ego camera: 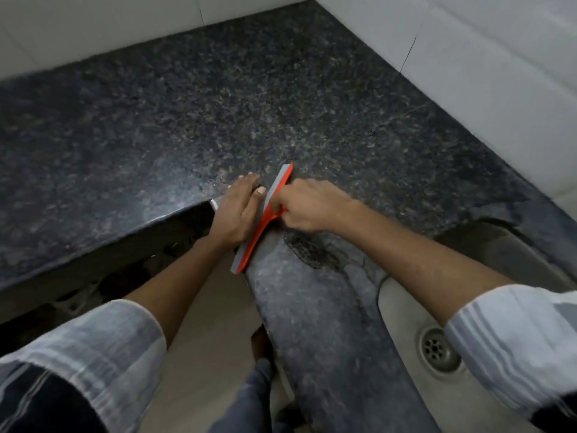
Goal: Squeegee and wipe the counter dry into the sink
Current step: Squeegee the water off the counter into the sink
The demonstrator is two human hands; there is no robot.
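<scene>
An orange squeegee [274, 195] with a grey rubber blade lies across the dark speckled granite counter [218, 104], at the inner corner where the counter bends. My right hand [309, 206] is closed around its orange handle. My left hand [237, 210] lies flat on the counter edge, fingers apart, right beside the blade. The steel sink [406, 307] sits at the lower right, its round drain [438, 350] visible. A wet patch [312, 250] shows on the narrow counter strip just below my right hand.
White tiled walls [468, 73] bound the counter at the back and right. The counter's front edge [103, 242] runs along the left, with dark space under it and beige floor [212, 323] below. My leg and foot stand beside the counter strip.
</scene>
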